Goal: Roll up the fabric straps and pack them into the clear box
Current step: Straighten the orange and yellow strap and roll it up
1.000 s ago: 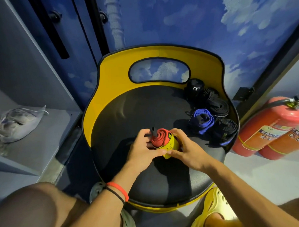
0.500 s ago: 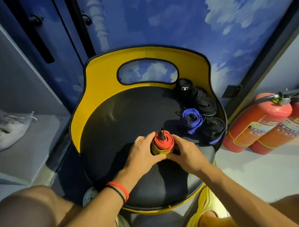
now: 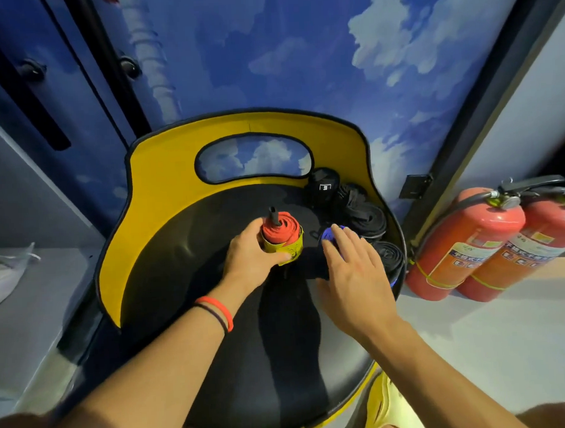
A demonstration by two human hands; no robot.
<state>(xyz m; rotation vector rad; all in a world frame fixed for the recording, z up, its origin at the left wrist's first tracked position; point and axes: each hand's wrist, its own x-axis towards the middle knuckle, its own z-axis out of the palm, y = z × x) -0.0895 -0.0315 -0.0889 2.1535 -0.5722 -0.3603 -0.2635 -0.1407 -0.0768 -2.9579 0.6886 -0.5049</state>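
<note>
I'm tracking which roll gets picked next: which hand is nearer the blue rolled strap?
Right. The right hand is over the blue rolled strap, partly covering it; the left hand grips the red roll beside it.

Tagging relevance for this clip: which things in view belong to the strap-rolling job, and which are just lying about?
Job: red-and-yellow rolled strap, gripped by left hand; blue rolled strap, beneath right hand; black rolled straps along the right edge of the seat. No clear box in view.
Lying about: two fire extinguishers; white bag at far left; yellow shoe.
</note>
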